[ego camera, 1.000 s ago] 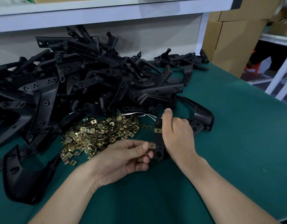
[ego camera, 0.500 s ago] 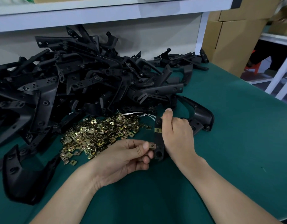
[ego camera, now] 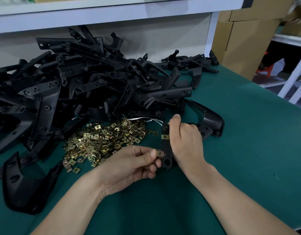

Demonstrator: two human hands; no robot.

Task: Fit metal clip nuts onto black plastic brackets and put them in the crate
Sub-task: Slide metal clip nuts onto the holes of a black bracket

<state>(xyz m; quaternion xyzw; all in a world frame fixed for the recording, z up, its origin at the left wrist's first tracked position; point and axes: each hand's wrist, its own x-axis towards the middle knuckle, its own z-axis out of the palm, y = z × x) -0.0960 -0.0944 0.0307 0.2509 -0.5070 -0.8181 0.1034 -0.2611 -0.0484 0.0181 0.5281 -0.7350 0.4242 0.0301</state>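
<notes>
My right hand (ego camera: pixel 186 143) grips a black plastic bracket (ego camera: pixel 166 146) and holds its flat arm upright over the green table. One brass clip nut (ego camera: pixel 165 136) sits clipped on that arm's left edge. My left hand (ego camera: pixel 129 165) pinches a second clip nut (ego camera: pixel 160 153) between thumb and forefinger, pressed against the arm's edge lower down. A loose heap of clip nuts (ego camera: pixel 102 141) lies just left of my hands. No crate is in view.
A big pile of black brackets (ego camera: pixel 82 85) covers the back left of the green table (ego camera: pixel 248 150). One curved bracket (ego camera: pixel 24 185) lies alone at the front left. White shelving stands behind, cardboard boxes (ego camera: pixel 244 36) at the back right.
Almost nothing differs. My left hand stays at the bracket's lower edge with the clip nut, and my right hand keeps the same hold.
</notes>
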